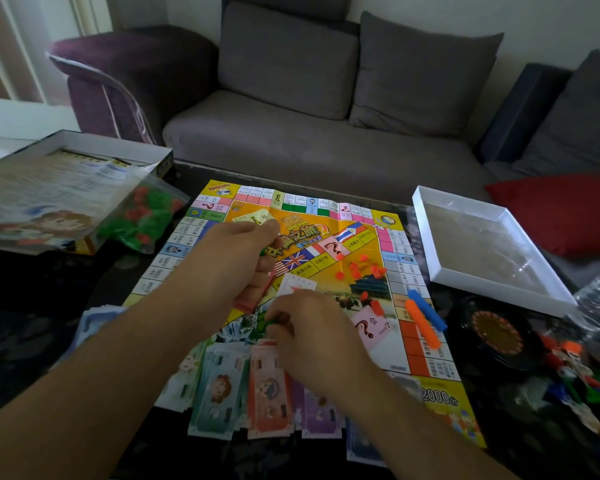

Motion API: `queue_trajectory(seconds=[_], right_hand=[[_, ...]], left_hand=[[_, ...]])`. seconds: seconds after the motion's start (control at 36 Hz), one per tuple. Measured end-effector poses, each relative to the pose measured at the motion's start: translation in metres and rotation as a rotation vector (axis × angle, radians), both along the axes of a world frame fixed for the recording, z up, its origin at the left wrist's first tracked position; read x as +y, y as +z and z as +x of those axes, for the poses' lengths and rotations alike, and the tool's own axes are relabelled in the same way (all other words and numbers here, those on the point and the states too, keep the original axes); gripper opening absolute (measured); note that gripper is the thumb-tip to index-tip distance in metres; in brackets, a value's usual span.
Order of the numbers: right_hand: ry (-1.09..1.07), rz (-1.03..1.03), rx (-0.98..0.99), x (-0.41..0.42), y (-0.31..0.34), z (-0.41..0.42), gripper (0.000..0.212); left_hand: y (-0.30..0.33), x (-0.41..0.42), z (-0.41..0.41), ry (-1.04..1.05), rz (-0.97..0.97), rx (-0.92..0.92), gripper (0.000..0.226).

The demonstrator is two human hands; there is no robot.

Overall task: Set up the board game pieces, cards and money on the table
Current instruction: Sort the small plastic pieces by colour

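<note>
The colourful paper game board (pixel 326 271) lies flat on the dark glossy table (pixel 49 289), with fanned paper banknotes in green, red and purple (pixel 257 386) spread along its near edge. The left hand (pixel 232 261) hovers over the board's middle, its fingers curled round small green plastic pieces and, it seems, a flat red item beneath (what exactly is hard to tell). The right hand (pixel 312 330) sits just above the banknotes, its fingers pinching a small green piece (pixel 269 323) off the board. Small red plastic houses (pixel 357 268) lie scattered near the centre, a pink question-mark card (pixel 371 327) rests just right of the right hand, and an orange stick (pixel 423 327) and a blue stick (pixel 426 310) lie crossed at the right edge.

The step in hand looks like gathering the loose green pieces into one lot. To do it well, lift each piece straight up so that the banknotes just beside it are not dragged out of their fan, pass it to the cupped left hand without tipping what it already holds, and set the lot down apart from the red houses.
</note>
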State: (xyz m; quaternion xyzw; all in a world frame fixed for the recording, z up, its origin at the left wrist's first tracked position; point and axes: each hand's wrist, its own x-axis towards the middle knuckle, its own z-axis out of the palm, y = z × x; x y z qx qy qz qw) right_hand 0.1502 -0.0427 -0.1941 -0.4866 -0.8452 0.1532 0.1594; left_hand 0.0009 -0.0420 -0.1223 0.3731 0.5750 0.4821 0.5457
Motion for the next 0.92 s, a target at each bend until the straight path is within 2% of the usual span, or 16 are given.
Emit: queue_trajectory(seconds=[0.25,0.42,0.56,0.81,0.92], right_hand=[[-0.23,-0.261,0.564,0.015,0.045,0.045,0.022],[-0.183,-0.298,0.826,0.008,0.074,0.069,0.02],[-0.069,-0.329,0.877,0.005,0.079,0.07,0.025],[-0.013,-0.335,0.838,0.006,0.087,0.076,0.025],[-0.004,-0.329,0.824,0.007,0.086,0.077,0.027]], left_hand=[[0.0,-0.004,0.008,-0.153,0.006,0.01,0.025],[-0.001,-0.014,0.017,-0.339,-0.015,-0.009,0.027],[-0.002,-0.02,0.025,-0.504,0.025,-0.052,0.031],[-0.003,-0.019,0.028,-0.558,0.043,-0.19,0.021],[-0.001,-0.019,0.027,-0.575,0.062,-0.168,0.026]])
